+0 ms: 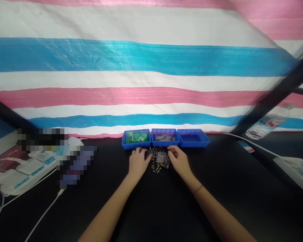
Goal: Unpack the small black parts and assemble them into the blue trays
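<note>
My left hand (pixel 138 163) rests on the black table, palm down with its fingers apart. Its thumb and forefinger touch the edge of a small clear bag of dark pieces (pixel 149 153). My right hand (pixel 178 160) has thumb and forefinger pinched together just in front of the bins; whatever is between them is too small to make out. Between the hands lies another clear plastic bag (pixel 162 159) with small parts inside. Several loose small metal parts, screw-like in shape (pixel 156 168), are scattered around it.
Behind the hands stand a blue bin (pixel 136 146) with green-packed items, a middle blue bin (pixel 166 144) with clear bags, and a right blue bin (pixel 193 144). A power strip (pixel 25 179) and cables lie left; a water bottle (pixel 265 126) and white box (pixel 294 169) are right.
</note>
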Demonstrator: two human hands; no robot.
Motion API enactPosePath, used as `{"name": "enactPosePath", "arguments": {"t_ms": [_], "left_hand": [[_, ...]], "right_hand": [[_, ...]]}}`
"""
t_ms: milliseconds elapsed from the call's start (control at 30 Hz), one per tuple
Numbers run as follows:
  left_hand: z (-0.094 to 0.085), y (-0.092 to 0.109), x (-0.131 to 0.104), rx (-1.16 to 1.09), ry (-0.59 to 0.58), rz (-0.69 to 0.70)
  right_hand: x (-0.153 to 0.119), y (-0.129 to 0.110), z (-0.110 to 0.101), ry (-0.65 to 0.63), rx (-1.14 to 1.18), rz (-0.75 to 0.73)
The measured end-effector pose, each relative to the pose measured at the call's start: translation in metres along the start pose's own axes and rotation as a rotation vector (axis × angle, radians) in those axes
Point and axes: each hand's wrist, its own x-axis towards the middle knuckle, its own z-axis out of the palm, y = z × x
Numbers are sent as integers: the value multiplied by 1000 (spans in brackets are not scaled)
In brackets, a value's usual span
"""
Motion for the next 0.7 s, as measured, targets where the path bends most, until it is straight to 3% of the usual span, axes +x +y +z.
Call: {"name": "enactPosePath", "arguments": {"t_ms": [400, 600, 700], "left_hand": [[6, 0, -14, 27, 41, 6], [1, -3, -12, -194, 49, -12], [-5, -4, -12, -427, 175, 66]], "right_hand": [[-19, 0, 8, -94, 31, -2], [-22, 2, 8, -65, 59, 13], [-25, -7, 5, -12, 46, -39]]}}
